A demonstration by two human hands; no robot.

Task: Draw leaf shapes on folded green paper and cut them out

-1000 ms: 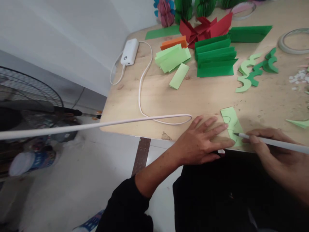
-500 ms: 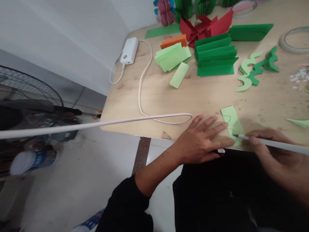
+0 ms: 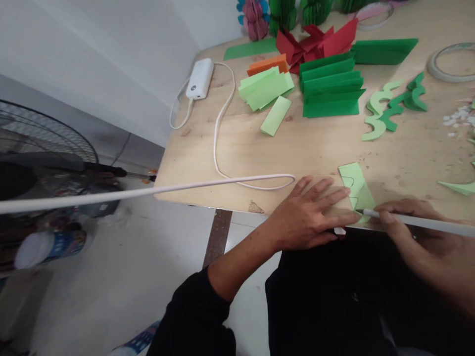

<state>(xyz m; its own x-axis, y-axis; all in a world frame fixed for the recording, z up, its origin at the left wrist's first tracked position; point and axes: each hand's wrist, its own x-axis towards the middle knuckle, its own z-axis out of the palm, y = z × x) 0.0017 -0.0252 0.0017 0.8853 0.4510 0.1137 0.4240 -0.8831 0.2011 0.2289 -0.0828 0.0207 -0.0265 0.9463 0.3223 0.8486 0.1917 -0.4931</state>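
A folded light green paper strip lies at the table's front edge, with a wavy dark line drawn along its left side. My left hand lies flat with fingers spread, its fingertips pressing the strip's left edge. In my right hand is a white pen, gripped between thumb and fingers. The pen's dark tip touches the lower part of the strip, close to my left fingertips. Wavy cut paper pieces in light and dark green lie farther back.
Behind are stacks of light green paper, dark green paper and red paper. A white cable runs from a white power bank across the table's left. Tape rolls sit at right. A fan stands left.
The pen tip has moved slightly down and left along the strip, together with my right hand. My left hand stays in place.
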